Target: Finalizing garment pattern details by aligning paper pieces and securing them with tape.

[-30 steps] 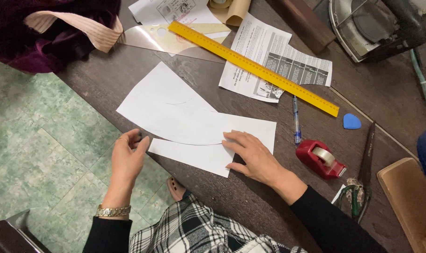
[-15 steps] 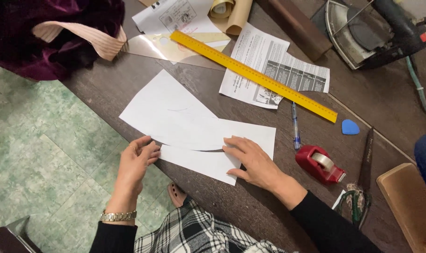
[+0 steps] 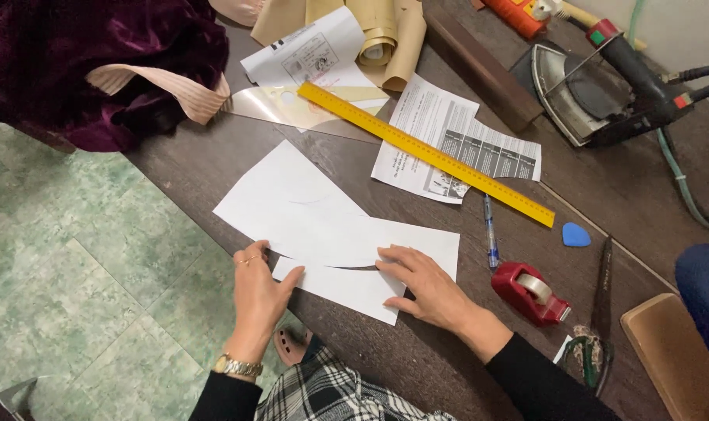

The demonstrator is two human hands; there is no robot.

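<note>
Head view is showing two white paper sheets (image 3: 331, 234) lying overlapped at the near edge of the dark desk (image 3: 417, 359), their long axis running from far left to near right. Left hand (image 3: 257, 292) is resting at the near-left edge of the sheets, fingers together, thumb angling onto the lower sheet. Right hand (image 3: 428, 288) is lying flat and spread on the right part, pressing it down. Both hands are touching paper; red tape dispenser (image 3: 530, 292) is sitting just right.
</note>
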